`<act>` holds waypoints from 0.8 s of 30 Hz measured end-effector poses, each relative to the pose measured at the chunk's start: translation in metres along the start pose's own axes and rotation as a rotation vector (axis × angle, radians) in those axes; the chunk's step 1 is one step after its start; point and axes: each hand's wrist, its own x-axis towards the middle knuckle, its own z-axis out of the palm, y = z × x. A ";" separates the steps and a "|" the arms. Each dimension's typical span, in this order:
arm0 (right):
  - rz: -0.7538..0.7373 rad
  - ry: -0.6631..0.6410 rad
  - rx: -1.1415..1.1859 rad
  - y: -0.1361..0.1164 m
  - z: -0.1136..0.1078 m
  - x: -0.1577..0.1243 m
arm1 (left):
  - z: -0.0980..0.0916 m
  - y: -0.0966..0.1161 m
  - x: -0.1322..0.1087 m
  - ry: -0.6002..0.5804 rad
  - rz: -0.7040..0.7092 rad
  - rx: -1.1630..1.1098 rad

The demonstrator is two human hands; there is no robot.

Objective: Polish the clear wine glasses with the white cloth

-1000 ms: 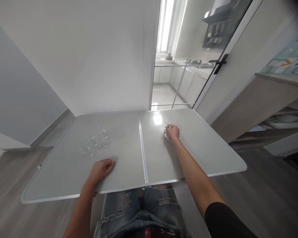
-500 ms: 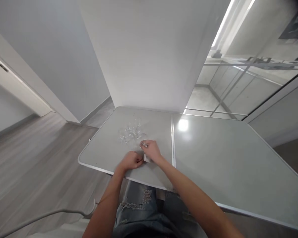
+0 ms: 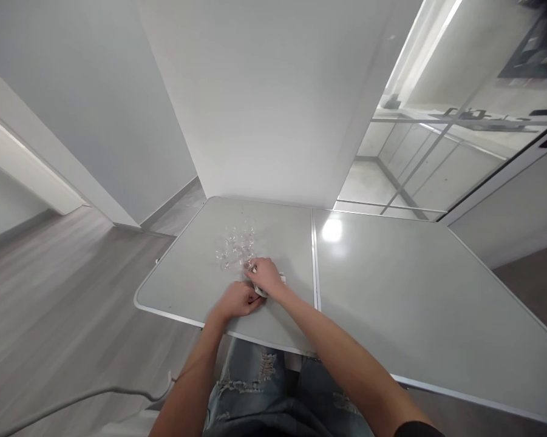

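My left hand (image 3: 237, 299) rests low over the table with its fingers curled against a small white box (image 3: 260, 292), which seems to be in its grip. Above the box is my right hand (image 3: 265, 274), thumb and fingers pinched on a small clear piece (image 3: 250, 266) that looks like transparent plastic. My right hand covers much of the box, so its opening and contents are hidden. Just beyond my fingers lies a loose cluster of several small clear pieces (image 3: 234, 247); their exact shape is too fine to make out.
The grey table (image 3: 414, 291) has a metal rim and a metal seam (image 3: 315, 261) right of my hands. A white wall (image 3: 264, 121) stands at its far side. Glass panels (image 3: 405, 164) are at the back right. A pale cable (image 3: 95, 391) runs at the lower left.
My right hand has shifted slightly left, toward the clear cluster. The white box now appears turned or tilted between my hands. The camera view has moved a little.
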 end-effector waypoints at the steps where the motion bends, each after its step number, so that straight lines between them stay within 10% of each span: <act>1: 0.007 -0.001 0.019 0.006 -0.005 -0.003 | -0.001 0.001 -0.001 0.001 -0.003 0.001; 7: 0.013 -0.103 0.295 0.082 -0.082 -0.034 | -0.004 0.019 0.009 -0.030 0.036 -0.124; 12: 0.066 -0.150 0.840 0.139 -0.146 -0.050 | 0.007 0.054 0.087 0.154 -0.046 -0.412; 18: 0.055 0.255 1.320 0.136 -0.139 -0.052 | 0.039 0.088 0.176 0.277 -0.056 -0.940; 24: 0.021 0.179 1.422 0.125 -0.129 -0.046 | 0.061 0.077 0.180 0.438 -0.143 -1.060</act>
